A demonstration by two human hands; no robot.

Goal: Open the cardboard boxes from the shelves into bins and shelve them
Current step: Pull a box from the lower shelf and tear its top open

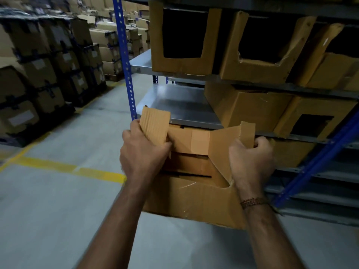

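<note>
Near centre, before shelf point(186, 113): cardboard box point(190, 200) held in mid-air.
Left hand point(143, 152): fingers curled round left flap point(155, 125).
Right hand point(252, 158): fingers clenched on right flap point(231, 144).
Risk: uneven pull, flap tearing off.
Risk: box unsupported below, likely slip or drop.

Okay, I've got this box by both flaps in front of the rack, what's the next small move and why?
Probably fold both flaps down and lift the box onto the bare shelf just ahead. The left hand grips the left flap and the right hand grips the right flap; the box front is already cut open like the bins above.
</note>
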